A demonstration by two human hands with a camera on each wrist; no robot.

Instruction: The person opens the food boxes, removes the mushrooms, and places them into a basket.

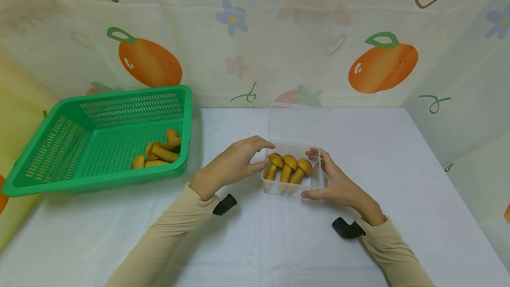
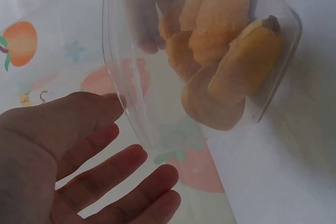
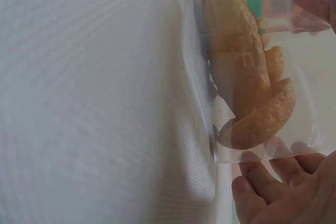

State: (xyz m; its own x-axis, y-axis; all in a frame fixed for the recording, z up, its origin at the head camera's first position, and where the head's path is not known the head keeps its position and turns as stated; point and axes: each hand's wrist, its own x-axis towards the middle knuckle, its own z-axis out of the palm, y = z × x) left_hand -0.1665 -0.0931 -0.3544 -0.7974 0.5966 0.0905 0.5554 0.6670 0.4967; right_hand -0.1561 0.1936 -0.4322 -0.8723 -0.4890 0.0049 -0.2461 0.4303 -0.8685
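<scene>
A clear plastic box (image 1: 291, 188) stands on the table with its lid (image 1: 299, 123) raised at the back. Inside lie three brown mushrooms (image 1: 288, 167), side by side, caps toward the back. My right hand (image 1: 338, 185) holds the box at its right end, thumb at the front and fingers round the far side; the right wrist view shows the mushrooms (image 3: 239, 51) through the wall. At the box's left end is my left hand (image 1: 235, 163), fingers spread and loosely bent. In the left wrist view its thumb tip meets the box edge, though contact is hard to judge.
A green plastic basket (image 1: 135, 129) sits on the left of the table, with several more mushrooms (image 1: 161, 152) in its right front corner. White cloth covers the table (image 1: 279, 242). A fruit-patterned curtain (image 1: 271, 56) hangs along the back and sides.
</scene>
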